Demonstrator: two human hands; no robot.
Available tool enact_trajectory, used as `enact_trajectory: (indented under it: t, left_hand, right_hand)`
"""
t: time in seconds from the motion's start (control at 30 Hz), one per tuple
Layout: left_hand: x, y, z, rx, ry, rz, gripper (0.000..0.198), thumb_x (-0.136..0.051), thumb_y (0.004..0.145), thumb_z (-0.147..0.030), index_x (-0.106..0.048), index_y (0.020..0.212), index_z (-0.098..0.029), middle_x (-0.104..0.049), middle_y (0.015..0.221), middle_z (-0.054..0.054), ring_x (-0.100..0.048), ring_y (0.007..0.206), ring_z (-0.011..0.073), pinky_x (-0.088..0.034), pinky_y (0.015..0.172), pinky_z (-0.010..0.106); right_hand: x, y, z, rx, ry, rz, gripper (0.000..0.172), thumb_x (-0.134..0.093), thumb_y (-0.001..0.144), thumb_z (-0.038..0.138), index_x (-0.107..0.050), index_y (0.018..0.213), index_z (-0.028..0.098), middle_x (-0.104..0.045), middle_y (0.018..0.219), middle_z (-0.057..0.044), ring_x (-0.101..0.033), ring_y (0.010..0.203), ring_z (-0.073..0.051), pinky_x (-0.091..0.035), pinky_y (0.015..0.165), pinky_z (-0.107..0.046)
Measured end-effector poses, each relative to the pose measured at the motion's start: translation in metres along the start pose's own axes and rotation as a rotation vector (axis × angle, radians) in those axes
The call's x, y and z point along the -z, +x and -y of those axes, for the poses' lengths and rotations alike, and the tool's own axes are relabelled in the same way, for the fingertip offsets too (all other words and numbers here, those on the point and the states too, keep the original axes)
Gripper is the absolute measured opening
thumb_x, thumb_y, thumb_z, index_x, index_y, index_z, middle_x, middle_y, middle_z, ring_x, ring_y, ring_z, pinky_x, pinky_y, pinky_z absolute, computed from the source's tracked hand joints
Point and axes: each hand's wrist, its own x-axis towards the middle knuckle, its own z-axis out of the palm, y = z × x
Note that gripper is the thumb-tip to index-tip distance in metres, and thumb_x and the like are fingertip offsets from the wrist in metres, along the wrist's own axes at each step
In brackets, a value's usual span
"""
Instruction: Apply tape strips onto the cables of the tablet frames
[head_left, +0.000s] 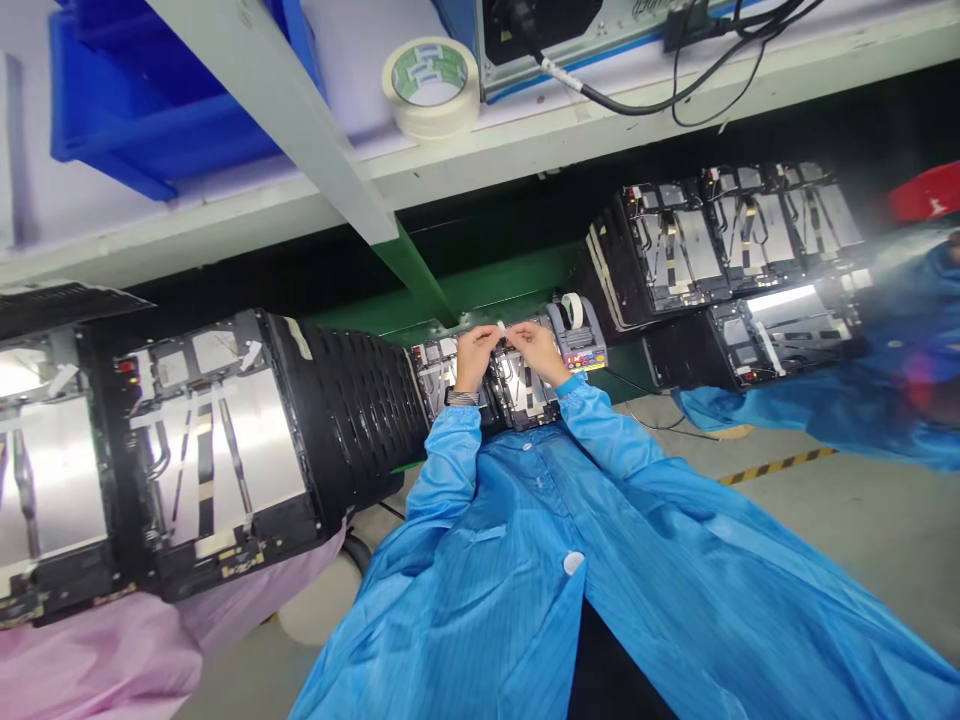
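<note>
My left hand and my right hand meet fingertip to fingertip, both pinching a small white piece that looks like tape. Beneath them lie two open device units with exposed parts, one at the left and one at the right. Just right of my right hand stands a grey tape dispenser with a white roll on it. A dark band circles my left wrist.
Stacked black units rise at the left, with more units at the right. Above is a white shelf bearing a tape roll and blue bin. People in pink and blue sleeves flank me.
</note>
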Motion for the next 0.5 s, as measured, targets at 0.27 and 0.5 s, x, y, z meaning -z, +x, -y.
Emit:
enact_trajectory:
  t: [0.27,0.5]
  left_hand:
    - [0.002,-0.001,0.003,-0.078,0.056,0.005,0.029,-0.077,0.087,-0.048,-0.079,0.093,-0.020,-0.070,0.090,0.004,-0.061,0.074,0.0143,-0.051,0.068,0.029]
    - [0.014,-0.001,0.014,-0.186,0.304,-0.057,0.016,-0.077,0.088,-0.029,-0.075,0.103,-0.022,-0.065,0.113,0.006,-0.053,0.064,0.0098,-0.050,0.071,0.031]
  right_hand:
    - [-0.007,-0.005,-0.003,-0.012,0.006,-0.042,0.031,-0.074,0.083,0.052,-0.068,0.082,0.022,-0.071,0.081,-0.004,-0.066,0.080,-0.020,-0.056,0.082,-0.036]
    - [0.005,-0.004,-0.015,0.055,-0.216,-0.078,0.021,-0.063,0.088,0.043,-0.065,0.085,0.022,-0.068,0.081,-0.004,-0.061,0.076,-0.021,-0.051,0.076,-0.035]
